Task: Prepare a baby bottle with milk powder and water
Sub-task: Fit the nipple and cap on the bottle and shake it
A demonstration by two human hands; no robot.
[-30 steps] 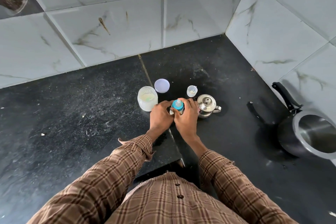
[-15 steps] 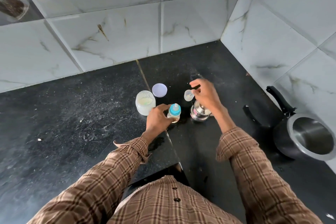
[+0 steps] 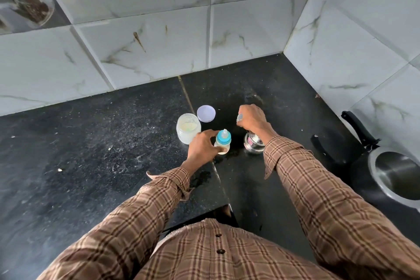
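Note:
A small baby bottle [image 3: 223,142] with a blue collar and clear teat stands upright on the black counter [image 3: 95,143], holding pale milk. My left hand [image 3: 202,148] grips its body from the left. My right hand [image 3: 251,118] is closed over the small clear bottle cap [image 3: 239,118] behind the steel water pot [image 3: 252,145]; only a bit of the cap shows. An open frosted jar of milk powder [image 3: 188,128] stands left of the bottle, its lilac lid [image 3: 206,113] lying flat behind it.
A steel pressure cooker [image 3: 395,173] with a black handle sits at the right edge. Marble-tiled walls [image 3: 159,36] close off the back and the right side. Wet patches mark the counter near the bottle.
My right hand left the bottle's collar, reached back past the steel pot and closed on the clear cap. My left hand stayed on the bottle.

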